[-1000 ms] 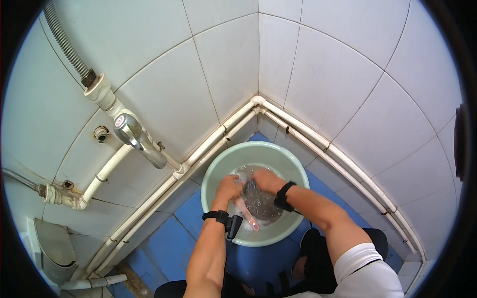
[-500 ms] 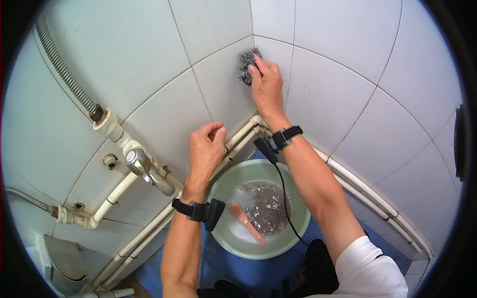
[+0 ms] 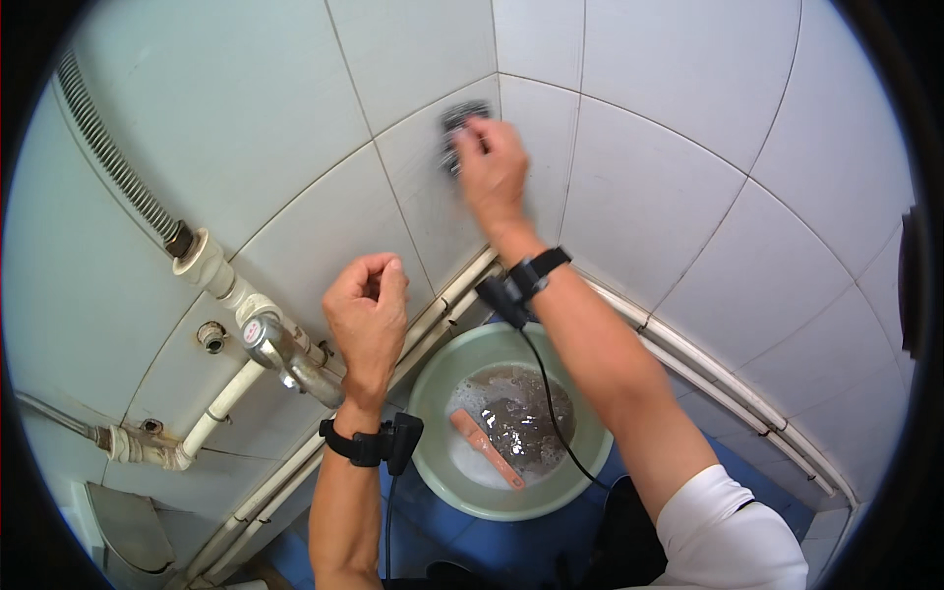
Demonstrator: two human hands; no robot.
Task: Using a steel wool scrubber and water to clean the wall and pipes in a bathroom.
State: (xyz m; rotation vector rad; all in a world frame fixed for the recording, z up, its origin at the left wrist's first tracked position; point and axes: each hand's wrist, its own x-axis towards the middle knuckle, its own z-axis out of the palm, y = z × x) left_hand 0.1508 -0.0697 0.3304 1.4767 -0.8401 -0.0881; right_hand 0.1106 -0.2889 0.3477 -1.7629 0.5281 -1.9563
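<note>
My right hand (image 3: 495,175) grips a grey steel wool scrubber (image 3: 462,116) and presses it against the white tiled wall (image 3: 413,162), just left of the corner. The scrubber and fingertips are slightly blurred. Lower and to the left, my left hand (image 3: 368,313) is raised near the wall, fingers curled in a loose fist, with nothing showing in it. Below both hands a pale green basin (image 3: 430,470) holds murky, sudsy water. A pinkish-orange flat-handled tool (image 3: 488,450) lies in the water; its kind is unclear.
A metal tap (image 3: 285,359) on white pipes (image 3: 221,405) juts from the left wall, with a ribbed metal hose (image 3: 118,147) above. White pipes (image 3: 733,388) run low along both walls. A black cable (image 3: 556,413) from my right wristband crosses the basin. Blue flooring (image 3: 447,536) lies beneath.
My right hand has slid the scrubber left along the wall, away from the corner. My left hand has shifted left and slightly down, its fingers still curled.
</note>
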